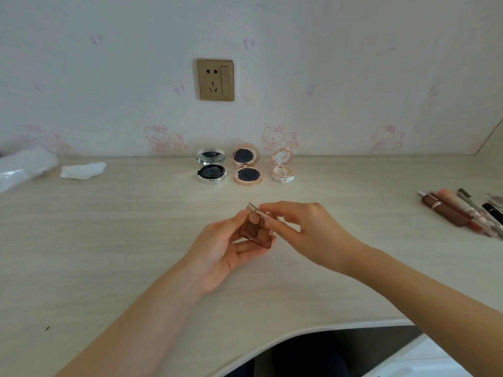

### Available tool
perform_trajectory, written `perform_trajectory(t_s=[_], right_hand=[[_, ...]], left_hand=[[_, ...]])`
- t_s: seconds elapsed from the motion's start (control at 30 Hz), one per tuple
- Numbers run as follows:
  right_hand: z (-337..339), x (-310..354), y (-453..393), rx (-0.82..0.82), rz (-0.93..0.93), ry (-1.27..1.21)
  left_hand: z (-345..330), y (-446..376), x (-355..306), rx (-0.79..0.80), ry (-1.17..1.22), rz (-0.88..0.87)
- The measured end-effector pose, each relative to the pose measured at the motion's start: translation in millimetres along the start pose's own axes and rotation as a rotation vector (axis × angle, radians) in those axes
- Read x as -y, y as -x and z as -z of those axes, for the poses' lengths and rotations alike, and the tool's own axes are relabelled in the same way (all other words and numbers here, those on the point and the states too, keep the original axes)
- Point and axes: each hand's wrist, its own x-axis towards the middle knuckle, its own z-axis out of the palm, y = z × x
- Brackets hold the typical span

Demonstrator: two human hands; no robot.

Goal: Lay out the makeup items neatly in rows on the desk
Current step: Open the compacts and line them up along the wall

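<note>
A small brown eyeshadow palette (pixel 255 230) with pinkish pans is held above the desk's middle. My left hand (pixel 223 246) cradles its base from below and the left. My right hand (pixel 304 227) pinches the clear lid at its top edge, tilted up. Three open round compacts stand in a row by the wall: a silver one (pixel 211 166), a rose-gold one (pixel 247 168) and a small white floral one (pixel 282 166). A bunch of lipsticks and pens (pixel 460 212) lies at the right edge of the desk.
The pale wood-grain desk (pixel 109 240) has a curved front edge. A crumpled white tissue (pixel 81 170) and a clear plastic bag (pixel 25 167) lie at the far left. A gold wall socket (pixel 215 79) sits above the compacts.
</note>
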Motion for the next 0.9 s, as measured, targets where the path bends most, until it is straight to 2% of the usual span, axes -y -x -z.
perform_trajectory(t_s=[0.17, 0.33, 0.43, 0.53, 0.63, 0.73, 0.9], right_hand=[[0.2, -2.1, -8.4, -0.019, 0.020, 0.050], [-8.1, -7.0, -13.3, 0.024, 0.030, 0.105], [-13.1, -9.7, -13.8, 0.039, 0.026, 0.148], [-17.7, -11.7, -13.3, 0.035, 0.027, 0.161], [-19.6, -12.3, -14.8, 0.034, 0.031, 0.160], [-20.0, -11.3, -18.3, 0.049, 0.042, 0.166], [-17.9, -10.7, -24.1, 0.081, 0.036, 0.180]], left_hand=[[5.6, 3.7, 2.7, -0.090, -0.221, -0.079], [11.7, 4.7, 0.8, -0.326, -0.617, -0.257], [18.4, 9.3, 3.6, -0.400, -0.931, -0.404], [22.5, 16.2, 9.6, -0.377, -1.185, -0.511], [24.7, 19.3, 14.4, -0.272, -1.351, -0.590], [25.5, 19.7, 19.2, -0.181, -1.418, -0.631], [26.8, 19.0, 24.8, -0.173, -1.466, -0.664]])
